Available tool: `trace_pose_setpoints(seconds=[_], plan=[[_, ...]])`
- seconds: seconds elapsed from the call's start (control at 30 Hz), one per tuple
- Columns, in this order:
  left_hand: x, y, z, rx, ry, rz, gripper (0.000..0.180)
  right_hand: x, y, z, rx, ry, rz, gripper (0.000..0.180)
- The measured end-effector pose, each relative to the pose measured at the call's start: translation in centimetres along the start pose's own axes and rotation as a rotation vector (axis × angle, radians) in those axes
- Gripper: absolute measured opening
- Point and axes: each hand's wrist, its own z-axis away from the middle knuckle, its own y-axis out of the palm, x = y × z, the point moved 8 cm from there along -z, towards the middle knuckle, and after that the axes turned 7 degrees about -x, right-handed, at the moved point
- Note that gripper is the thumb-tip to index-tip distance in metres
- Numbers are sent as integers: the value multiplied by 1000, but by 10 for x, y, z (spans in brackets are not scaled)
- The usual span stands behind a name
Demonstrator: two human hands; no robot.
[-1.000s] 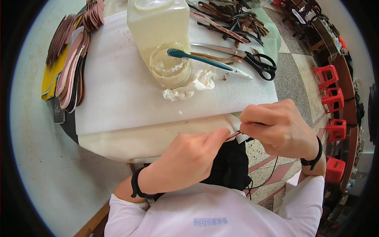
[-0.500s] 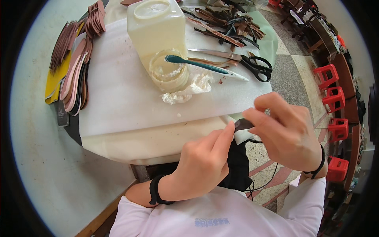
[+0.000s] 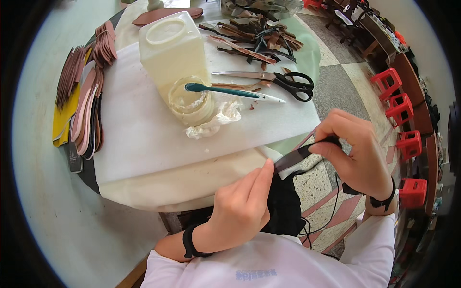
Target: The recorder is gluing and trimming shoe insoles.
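A dark, flat, leather-like strip spans the gap between my hands, just off the table's near right corner. My left hand pinches its left end between thumb and fingertips. At the other end, my right hand has its thumb and bent fingers closed on the strip. A thin pinkish edge shows beside the right fingers; whether it belongs to the same piece I cannot tell. Black-handled scissors lie beyond my right hand. A green-and-white brush rests across the rim of an open jar with whitish paste on it.
A tall translucent container stands behind the jar, with crumpled white film beside it. Leather scraps are heaped at the back right. Stacked insoles sit at the left. Red stools line the floor to the right.
My hands have drawn apart, the right one moving rightward, and a longer stretch of the dark strip shows between them. The table's contents have shifted slightly left in view.
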Motion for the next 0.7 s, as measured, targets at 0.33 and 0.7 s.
trace_pose_setpoints(seconds=[0.33, 0.7], plan=[[2, -2, 1, -10, 8, 7, 44, -3, 6, -10, 7, -5, 87, 11], [6, -2, 1, 10, 19, -18, 38, -16, 15, -19, 61, 44, 36, 16]])
